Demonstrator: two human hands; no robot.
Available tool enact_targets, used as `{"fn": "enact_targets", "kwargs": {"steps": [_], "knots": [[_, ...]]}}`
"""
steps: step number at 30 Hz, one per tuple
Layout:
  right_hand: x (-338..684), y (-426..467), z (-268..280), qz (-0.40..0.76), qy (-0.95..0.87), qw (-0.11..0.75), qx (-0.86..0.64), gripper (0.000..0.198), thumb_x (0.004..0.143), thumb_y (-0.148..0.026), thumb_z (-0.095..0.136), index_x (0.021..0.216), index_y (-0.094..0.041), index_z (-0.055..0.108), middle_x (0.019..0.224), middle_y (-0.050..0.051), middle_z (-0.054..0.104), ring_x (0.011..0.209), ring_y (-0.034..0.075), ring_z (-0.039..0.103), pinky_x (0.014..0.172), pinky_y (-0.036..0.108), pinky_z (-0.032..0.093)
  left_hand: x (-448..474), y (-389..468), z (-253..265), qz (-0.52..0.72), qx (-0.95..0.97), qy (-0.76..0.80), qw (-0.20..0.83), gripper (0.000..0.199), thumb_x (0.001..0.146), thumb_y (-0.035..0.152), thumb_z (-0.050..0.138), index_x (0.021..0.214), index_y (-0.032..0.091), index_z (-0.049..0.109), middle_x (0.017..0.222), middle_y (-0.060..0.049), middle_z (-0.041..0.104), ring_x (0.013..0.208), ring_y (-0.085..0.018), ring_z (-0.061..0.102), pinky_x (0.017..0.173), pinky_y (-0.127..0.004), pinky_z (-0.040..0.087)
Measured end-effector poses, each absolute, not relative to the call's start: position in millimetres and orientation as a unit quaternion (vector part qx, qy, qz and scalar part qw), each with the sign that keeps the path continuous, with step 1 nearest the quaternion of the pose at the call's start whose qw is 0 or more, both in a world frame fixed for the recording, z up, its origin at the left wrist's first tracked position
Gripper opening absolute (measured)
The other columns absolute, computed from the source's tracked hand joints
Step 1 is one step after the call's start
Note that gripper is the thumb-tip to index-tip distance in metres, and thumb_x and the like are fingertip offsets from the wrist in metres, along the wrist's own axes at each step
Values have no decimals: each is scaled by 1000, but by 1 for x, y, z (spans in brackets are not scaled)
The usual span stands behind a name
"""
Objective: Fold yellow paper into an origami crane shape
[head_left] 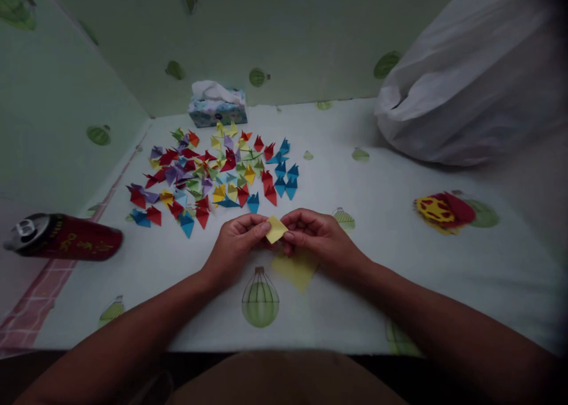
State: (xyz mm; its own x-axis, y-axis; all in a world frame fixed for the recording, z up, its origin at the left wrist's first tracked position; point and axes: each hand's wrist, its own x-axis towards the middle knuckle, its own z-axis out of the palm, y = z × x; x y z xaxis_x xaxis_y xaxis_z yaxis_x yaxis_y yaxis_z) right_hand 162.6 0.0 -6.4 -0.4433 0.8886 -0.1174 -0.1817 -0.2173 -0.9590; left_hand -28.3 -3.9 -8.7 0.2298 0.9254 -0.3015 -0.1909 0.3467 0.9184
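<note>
A small folded square of yellow origami paper [277, 230] is held up between my two hands, over the near middle of the table. My left hand [242, 239] pinches its left corner between thumb and fingers. At the right corner, the thumb and fingers of my right hand [322, 236] close on the same paper. Below them, a larger flat sheet of yellow paper [298, 272] lies on the table, partly covered by my right hand. Beyond my hands spreads a crowd of small folded paper cranes [231, 159] in red, blue, yellow, green and purple.
A flowered tissue box [218, 110] stands at the back wall. On the left, a dark red can [71, 237] appears lying on its side. A big white plastic bag [470, 91] fills the back right. A red and yellow item [444, 211] lies to the right on the white tablecloth [346, 310].
</note>
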Motion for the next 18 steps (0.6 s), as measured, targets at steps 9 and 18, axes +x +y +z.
{"fn": "enact_targets", "kwargs": {"steps": [9,18], "knots": [[163,0,-5,682,-502,381,-370,18,82,-30,72,91,-17,64,68,-2,67,59,10,62,61,25,50,-30,-3,-9,403,417,465,669,19,81,34,76,85,15,73,76,-2,74,65,-11,67,68,-23,54],[164,0,-6,689,-490,384,-371,18,82,-31,72,89,-17,63,68,-1,67,59,10,62,61,26,50,-30,-4,-8,400,446,477,643,20,81,35,74,86,16,73,76,-3,75,63,-12,67,66,-23,54]]}}
